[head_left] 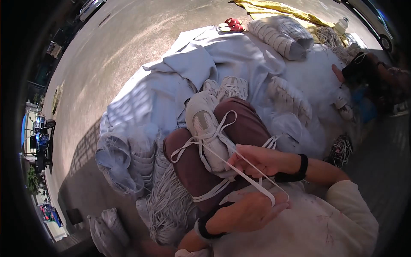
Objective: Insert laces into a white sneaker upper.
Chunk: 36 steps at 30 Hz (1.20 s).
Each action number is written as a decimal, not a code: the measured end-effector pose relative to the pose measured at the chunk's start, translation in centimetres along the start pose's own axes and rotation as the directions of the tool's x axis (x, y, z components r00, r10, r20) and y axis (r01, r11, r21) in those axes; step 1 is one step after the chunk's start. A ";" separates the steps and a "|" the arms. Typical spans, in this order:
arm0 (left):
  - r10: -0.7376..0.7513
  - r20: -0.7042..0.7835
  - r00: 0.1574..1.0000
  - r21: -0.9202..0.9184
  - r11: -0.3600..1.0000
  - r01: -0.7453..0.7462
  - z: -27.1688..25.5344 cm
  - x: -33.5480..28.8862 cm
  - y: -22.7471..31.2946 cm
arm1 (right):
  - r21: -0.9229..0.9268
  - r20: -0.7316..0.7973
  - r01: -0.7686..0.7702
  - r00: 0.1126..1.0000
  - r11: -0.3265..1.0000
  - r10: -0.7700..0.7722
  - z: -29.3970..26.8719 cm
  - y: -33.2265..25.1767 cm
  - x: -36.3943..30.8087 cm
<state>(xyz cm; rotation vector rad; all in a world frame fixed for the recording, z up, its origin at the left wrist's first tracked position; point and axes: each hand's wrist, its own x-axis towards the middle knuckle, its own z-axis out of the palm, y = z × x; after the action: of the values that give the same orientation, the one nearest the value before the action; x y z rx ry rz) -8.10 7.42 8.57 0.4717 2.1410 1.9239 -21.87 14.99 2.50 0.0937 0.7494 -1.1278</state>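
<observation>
A pale sneaker or shoe upper [201,105] rests on my lap between my knees in maroon trousers [183,160]. White shoelace [222,133] crosses over it, with loops hanging out to both sides. My right hand [257,160] is closed by the heel end, its fingers pinching the lace. Closer to my body, my left hand [250,212] has the lace looped round it, and two strands run taut from there to the shoe. Its fingers are partly straight and pressed together. Both wrists wear black bands.
Beside my left leg lie a thick bundle of white laces [169,210] and plastic-wrapped stacked shoe parts [113,158]. Ahead spreads a pale sheet [171,81] with rolled bundles [278,36] and red sandals [232,25]. Another person [364,70] sits at the right, near a dark lace bundle [341,150].
</observation>
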 end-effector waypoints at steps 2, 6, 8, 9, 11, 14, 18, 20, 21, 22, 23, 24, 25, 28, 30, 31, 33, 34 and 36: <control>-0.065 0.142 0.988 0.031 0.998 0.062 1.5 1.5 1.2 | 0.103 0.106 -0.064 0.993 0.993 0.053 0.8 0.3 2.4; -0.057 0.281 0.958 0.049 0.998 0.045 2.2 3.3 0.8 | 0.038 0.117 0.046 0.992 0.998 -0.050 2.1 0.3 2.2; -0.055 0.229 0.972 -0.082 0.994 0.076 1.9 2.1 -0.6 | -0.121 0.183 0.140 0.976 0.983 -0.117 0.8 0.0 0.7; -0.058 0.219 0.974 -0.085 0.993 0.079 1.1 1.1 -1.1 | -0.215 0.327 0.172 0.940 0.961 -0.095 0.4 -1.0 -1.8; -0.006 0.042 0.999 -0.139 0.990 0.011 -0.8 -1.7 -1.7 | -0.450 0.536 0.337 0.843 0.827 -0.052 0.3 -2.8 -6.5; -0.196 -0.080 0.977 -0.549 0.827 0.121 -3.1 -4.3 -3.1 | -0.536 0.640 0.367 0.764 0.761 0.083 -0.3 -2.8 -8.7; -0.612 -0.359 0.705 -0.900 0.426 -0.089 -3.9 -2.8 -5.9 | -0.628 0.726 0.541 0.665 0.560 0.172 2.9 0.5 -4.8; -0.662 -0.351 0.663 -0.930 0.328 -0.165 -3.7 -2.0 -6.9 | -0.631 0.753 0.617 0.633 0.470 0.180 4.2 1.1 -3.3; -0.621 -0.365 0.694 -0.931 0.253 -0.263 -3.4 -2.0 -7.9 | -0.675 0.726 0.625 0.657 0.392 0.203 4.8 1.2 -2.8; -0.579 -0.384 0.719 -0.920 0.171 -0.353 -3.2 -2.1 -8.5 | -0.712 0.698 0.629 0.681 0.312 0.222 5.2 1.3 -2.5; -0.579 -0.396 0.713 -0.915 0.182 -0.360 -3.0 -2.0 -8.3 | -0.715 0.695 0.626 0.684 0.310 0.222 4.6 1.2 -2.5; -0.573 -0.388 0.722 -0.918 0.172 -0.357 -3.0 -2.4 -8.2 | -0.757 0.652 0.611 0.730 0.229 0.207 3.5 1.1 -2.7; -0.580 -0.394 0.713 -0.916 0.313 -0.252 -3.2 -3.4 -8.1 | -0.795 0.607 0.589 0.772 0.148 0.189 2.6 0.8 -3.0; -0.594 -0.398 0.699 -0.870 0.486 -0.083 -2.8 -5.3 -6.7 | -0.867 0.327 0.371 0.927 0.333 -0.182 0.4 -1.5 -3.2; -0.609 -0.361 0.706 -0.778 0.615 0.133 -2.4 -5.4 -5.8 | -0.865 0.152 0.267 0.946 0.425 -0.285 -0.6 -1.4 -2.4; -0.552 -0.333 0.765 -0.665 0.712 0.225 -2.5 -5.1 -5.1 | -0.842 0.074 0.244 0.936 0.481 -0.344 -0.7 -1.3 -1.4; -0.525 -0.279 0.804 -0.544 0.776 0.318 -2.4 -3.6 -3.9 | -0.812 -0.014 0.220 0.918 0.540 -0.396 -0.3 -1.2 -0.2; -0.510 -0.231 0.829 -0.405 0.825 0.394 -2.0 -3.0 -3.4 | -0.699 -0.043 0.157 0.964 0.697 -0.261 0.9 -1.1 0.2; -0.515 -0.224 0.827 -0.309 0.843 0.441 -1.1 -1.8 -3.8 | -0.564 -0.055 0.063 0.992 0.823 -0.114 1.9 -0.7 1.3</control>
<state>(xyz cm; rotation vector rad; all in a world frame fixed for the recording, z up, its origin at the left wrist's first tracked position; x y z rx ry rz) -7.14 5.37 4.83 -0.4071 1.8872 1.9959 -21.22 12.85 3.38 -0.4000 1.1502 -0.9525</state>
